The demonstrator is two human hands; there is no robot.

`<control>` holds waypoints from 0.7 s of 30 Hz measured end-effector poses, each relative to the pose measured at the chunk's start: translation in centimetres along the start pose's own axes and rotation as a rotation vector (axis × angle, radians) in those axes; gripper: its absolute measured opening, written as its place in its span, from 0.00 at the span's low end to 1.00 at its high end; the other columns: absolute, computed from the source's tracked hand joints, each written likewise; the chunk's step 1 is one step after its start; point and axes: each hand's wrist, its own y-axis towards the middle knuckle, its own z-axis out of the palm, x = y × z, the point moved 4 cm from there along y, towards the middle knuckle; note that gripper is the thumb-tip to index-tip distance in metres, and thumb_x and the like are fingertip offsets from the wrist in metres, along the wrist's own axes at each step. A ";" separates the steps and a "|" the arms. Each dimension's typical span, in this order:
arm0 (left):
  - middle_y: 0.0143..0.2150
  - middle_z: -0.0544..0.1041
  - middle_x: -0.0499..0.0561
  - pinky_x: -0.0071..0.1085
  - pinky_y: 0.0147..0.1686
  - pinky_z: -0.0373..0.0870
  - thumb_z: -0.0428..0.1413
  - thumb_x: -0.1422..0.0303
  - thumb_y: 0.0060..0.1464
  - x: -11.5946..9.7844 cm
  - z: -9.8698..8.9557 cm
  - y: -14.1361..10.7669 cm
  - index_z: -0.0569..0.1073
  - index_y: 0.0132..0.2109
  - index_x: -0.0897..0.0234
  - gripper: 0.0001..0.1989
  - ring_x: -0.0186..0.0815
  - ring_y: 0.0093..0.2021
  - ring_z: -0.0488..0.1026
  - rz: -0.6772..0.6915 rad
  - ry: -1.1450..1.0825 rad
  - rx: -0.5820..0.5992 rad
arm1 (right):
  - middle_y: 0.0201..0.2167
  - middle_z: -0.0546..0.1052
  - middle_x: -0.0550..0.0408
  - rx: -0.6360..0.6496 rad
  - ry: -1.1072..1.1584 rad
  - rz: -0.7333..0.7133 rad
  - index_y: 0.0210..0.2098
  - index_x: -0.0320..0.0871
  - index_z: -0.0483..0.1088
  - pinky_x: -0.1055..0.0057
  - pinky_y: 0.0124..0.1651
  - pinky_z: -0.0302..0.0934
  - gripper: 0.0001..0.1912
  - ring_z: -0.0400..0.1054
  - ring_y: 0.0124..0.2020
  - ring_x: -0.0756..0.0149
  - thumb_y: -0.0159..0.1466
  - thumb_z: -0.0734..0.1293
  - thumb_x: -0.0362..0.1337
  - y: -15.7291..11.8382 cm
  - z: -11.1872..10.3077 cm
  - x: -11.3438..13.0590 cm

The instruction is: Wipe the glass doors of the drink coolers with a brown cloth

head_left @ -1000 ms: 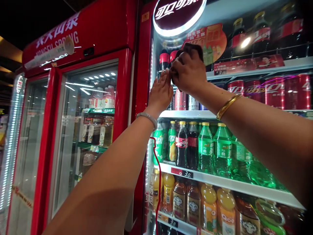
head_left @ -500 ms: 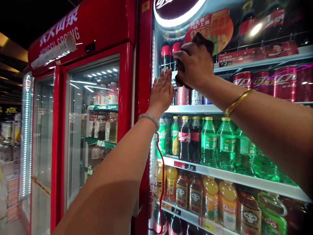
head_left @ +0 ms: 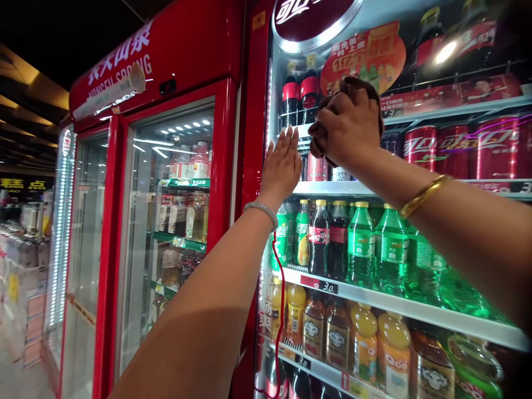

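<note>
My left hand (head_left: pixel 282 165) lies flat, fingers stretched upward, against the left side of the drink cooler's glass door. A grey bangle (head_left: pixel 261 210) circles that wrist. My right hand (head_left: pixel 347 126) is closed around a dark brown cloth (head_left: pixel 363 91), pressed to the glass just right of my left hand. Part of the cloth is hidden by the fingers. A gold bangle (head_left: pixel 424 197) sits on the right forearm. Behind the glass, close to the hands, are dark cola bottles with red labels (head_left: pixel 310 91) and an orange-red promotional sticker (head_left: pixel 366 58).
Shelves inside hold red cans (head_left: pixel 496 147), green bottles (head_left: pixel 361 244) and orange juice bottles (head_left: pixel 363 332). A second red cooler (head_left: pixel 224 166) with glass doors stands at the left. A thin red cord or line (head_left: pixel 283 293) runs down the door. Stacked goods (head_left: pixel 25 238) stand far left.
The view has shifted slightly, so the coolers sit further right in the picture. My right hand with the cloth has moved a little down over the glass; my left hand stays flat.
</note>
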 end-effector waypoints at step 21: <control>0.81 0.47 0.46 0.46 0.80 0.38 0.38 0.66 0.69 0.2 -0.1 0.1 0.50 0.78 0.56 0.32 0.36 0.81 0.42 0.018 -0.083 -0.033 | 0.60 0.72 0.46 0.071 -0.052 -0.095 0.54 0.51 0.73 0.42 0.56 0.57 0.19 0.60 0.61 0.39 0.72 0.58 0.48 -5.1 -1.1 1.4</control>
